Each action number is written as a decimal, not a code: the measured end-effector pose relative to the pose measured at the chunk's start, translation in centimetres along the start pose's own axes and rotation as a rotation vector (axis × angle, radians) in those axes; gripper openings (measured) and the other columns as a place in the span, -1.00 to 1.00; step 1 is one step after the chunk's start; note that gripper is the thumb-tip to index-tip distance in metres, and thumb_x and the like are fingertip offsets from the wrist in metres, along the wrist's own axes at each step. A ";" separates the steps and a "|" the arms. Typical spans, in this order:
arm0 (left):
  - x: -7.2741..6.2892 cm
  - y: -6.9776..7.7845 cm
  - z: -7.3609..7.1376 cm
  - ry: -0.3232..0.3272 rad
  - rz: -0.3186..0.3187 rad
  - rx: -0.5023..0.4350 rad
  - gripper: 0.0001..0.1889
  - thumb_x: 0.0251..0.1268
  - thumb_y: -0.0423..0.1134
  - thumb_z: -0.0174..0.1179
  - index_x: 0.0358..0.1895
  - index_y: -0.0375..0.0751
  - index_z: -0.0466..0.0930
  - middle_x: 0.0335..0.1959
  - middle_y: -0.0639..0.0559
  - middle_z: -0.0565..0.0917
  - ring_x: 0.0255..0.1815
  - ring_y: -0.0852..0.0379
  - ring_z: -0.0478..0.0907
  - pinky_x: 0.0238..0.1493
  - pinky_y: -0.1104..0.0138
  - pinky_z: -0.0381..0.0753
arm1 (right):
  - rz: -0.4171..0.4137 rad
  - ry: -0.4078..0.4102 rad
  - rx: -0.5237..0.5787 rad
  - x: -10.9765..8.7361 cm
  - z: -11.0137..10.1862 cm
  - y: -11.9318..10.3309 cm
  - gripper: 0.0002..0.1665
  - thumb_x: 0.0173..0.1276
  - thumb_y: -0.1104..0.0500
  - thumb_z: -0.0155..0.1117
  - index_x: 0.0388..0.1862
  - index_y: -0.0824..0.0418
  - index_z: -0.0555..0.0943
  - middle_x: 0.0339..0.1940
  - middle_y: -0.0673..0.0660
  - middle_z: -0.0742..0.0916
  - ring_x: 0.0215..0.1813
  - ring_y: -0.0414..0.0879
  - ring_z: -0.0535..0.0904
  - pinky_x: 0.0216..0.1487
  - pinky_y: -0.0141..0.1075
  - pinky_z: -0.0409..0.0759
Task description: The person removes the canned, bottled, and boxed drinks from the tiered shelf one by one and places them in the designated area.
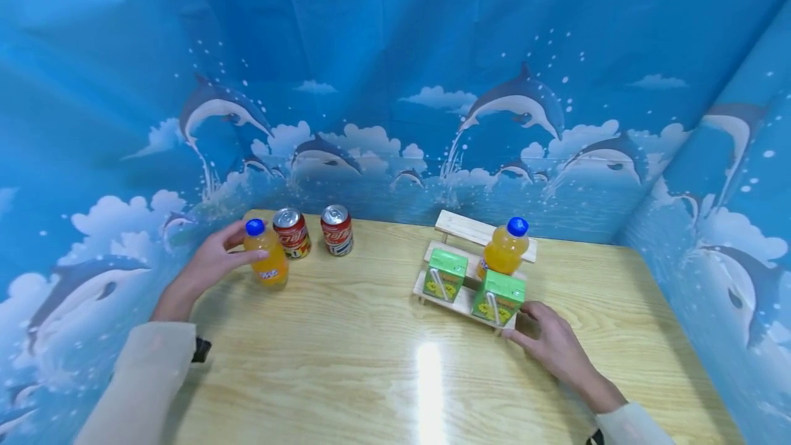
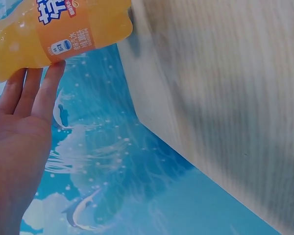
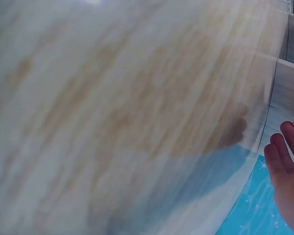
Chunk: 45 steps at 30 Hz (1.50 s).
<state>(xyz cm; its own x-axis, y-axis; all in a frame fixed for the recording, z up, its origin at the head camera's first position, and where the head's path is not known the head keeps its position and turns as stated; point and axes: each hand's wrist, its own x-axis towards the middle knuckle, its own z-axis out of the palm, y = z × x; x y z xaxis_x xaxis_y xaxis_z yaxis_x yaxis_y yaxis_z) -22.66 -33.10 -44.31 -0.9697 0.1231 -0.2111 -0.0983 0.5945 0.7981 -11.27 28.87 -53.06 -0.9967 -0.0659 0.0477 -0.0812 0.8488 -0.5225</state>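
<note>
My left hand point(image 1: 213, 259) holds a bottle of orange soda point(image 1: 267, 263) with a blue cap, thumb in front and fingers behind. In the left wrist view, fingers lie against this bottle point(image 2: 63, 34); whether its base touches the table cannot be told. My right hand point(image 1: 553, 342) is at the front right corner of a stepped wooden rack point(image 1: 460, 226), thumb by the front edge, fingers extended beside the end. Contact is unclear. Two green juice boxes point(image 1: 446, 273) with straws stand on the front step. Another orange soda bottle point(image 1: 503, 253) stands behind them, upright.
Two red drink cans stand upright near the back left, one can point(image 1: 292, 233) close beside the held bottle, the other can point(image 1: 337, 231) to its right. The pale wooden table point(image 1: 346, 349) is bordered by a blue dolphin-print curtain point(image 1: 383, 88) at the back and sides.
</note>
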 end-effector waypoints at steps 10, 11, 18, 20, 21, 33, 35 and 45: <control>-0.5 -1.8 -0.2 0.010 0.014 -0.013 0.03 0.50 0.24 0.37 0.78 -0.20 0.06 0.75 -0.42 0.16 0.70 -0.59 0.09 0.53 -0.51 0.29 | -0.052 0.055 0.013 0.0 -0.2 0.2 -0.23 0.36 -0.23 0.61 0.31 0.26 0.67 0.21 0.27 0.79 0.27 0.29 0.72 0.28 0.31 0.69; -0.5 -1.9 -0.2 0.011 0.014 -0.018 0.02 0.50 0.24 0.37 0.78 -0.18 0.07 0.75 -0.40 0.16 0.70 -0.59 0.09 0.53 -0.50 0.29 | -0.056 0.058 0.014 -0.1 -0.2 0.2 -0.23 0.36 -0.22 0.62 0.31 0.27 0.68 0.21 0.27 0.79 0.27 0.29 0.73 0.28 0.32 0.68; -0.7 -2.6 0.0 0.014 0.012 -0.029 -0.05 0.50 0.21 0.38 0.75 -0.14 0.16 0.74 -0.36 0.21 0.72 -0.58 0.07 0.55 -0.51 0.25 | -0.066 0.065 0.024 -0.1 -0.2 0.1 -0.28 0.37 -0.17 0.62 0.28 0.29 0.69 0.18 0.28 0.79 0.25 0.30 0.73 0.29 0.33 0.67; -0.8 -2.8 0.0 0.017 0.020 -0.030 -0.06 0.51 0.19 0.38 0.74 -0.13 0.16 0.74 -0.36 0.22 0.71 -0.58 0.07 0.54 -0.52 0.24 | -0.071 0.067 0.026 -0.1 -0.2 0.1 -0.29 0.37 -0.15 0.62 0.28 0.29 0.69 0.18 0.28 0.79 0.25 0.30 0.73 0.29 0.32 0.68; -0.8 -2.9 0.0 0.018 0.025 -0.031 -0.07 0.51 0.19 0.38 0.74 -0.13 0.17 0.74 -0.35 0.22 0.71 -0.58 0.08 0.54 -0.52 0.24 | -0.073 0.069 0.026 -0.1 -0.2 0.1 -0.30 0.37 -0.15 0.62 0.28 0.29 0.69 0.18 0.28 0.80 0.25 0.30 0.73 0.29 0.32 0.68; -1.3 -3.3 0.2 -0.007 0.064 -0.092 -0.12 0.56 0.08 0.37 0.75 -0.10 0.14 0.78 -0.26 0.16 0.75 -0.57 0.00 0.54 -0.58 0.14 | -0.070 0.063 0.025 0.1 -0.2 -0.1 -0.29 0.37 -0.15 0.62 0.28 0.28 0.70 0.19 0.28 0.80 0.24 0.30 0.74 0.27 0.31 0.69; -1.4 -3.3 0.2 -0.013 0.072 -0.084 -0.11 0.57 0.08 0.35 0.76 -0.09 0.11 0.78 -0.27 0.16 0.74 -0.57 0.02 0.53 -0.56 0.17 | -0.068 0.062 0.026 0.1 -0.2 -0.1 -0.30 0.37 -0.14 0.62 0.28 0.28 0.70 0.19 0.28 0.80 0.24 0.29 0.74 0.28 0.31 0.69; -1.4 -3.1 -0.3 -0.002 0.138 -0.080 -0.19 0.64 0.07 0.28 0.75 -0.09 0.15 0.73 -0.28 0.24 0.67 -0.48 0.22 0.53 -0.29 0.47 | -0.049 0.048 0.017 0.1 -0.1 -0.1 -0.30 0.37 -0.15 0.62 0.27 0.29 0.69 0.19 0.29 0.79 0.24 0.30 0.73 0.28 0.32 0.68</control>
<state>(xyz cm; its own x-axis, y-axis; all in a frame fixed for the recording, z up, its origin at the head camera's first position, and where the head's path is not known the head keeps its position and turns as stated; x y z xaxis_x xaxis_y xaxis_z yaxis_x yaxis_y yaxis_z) -21.02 -35.33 -46.31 -0.9749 0.2004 -0.0974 0.0180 0.5066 0.8620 -11.37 28.79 -52.93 -0.9901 -0.0818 0.1138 -0.1303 0.8360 -0.5331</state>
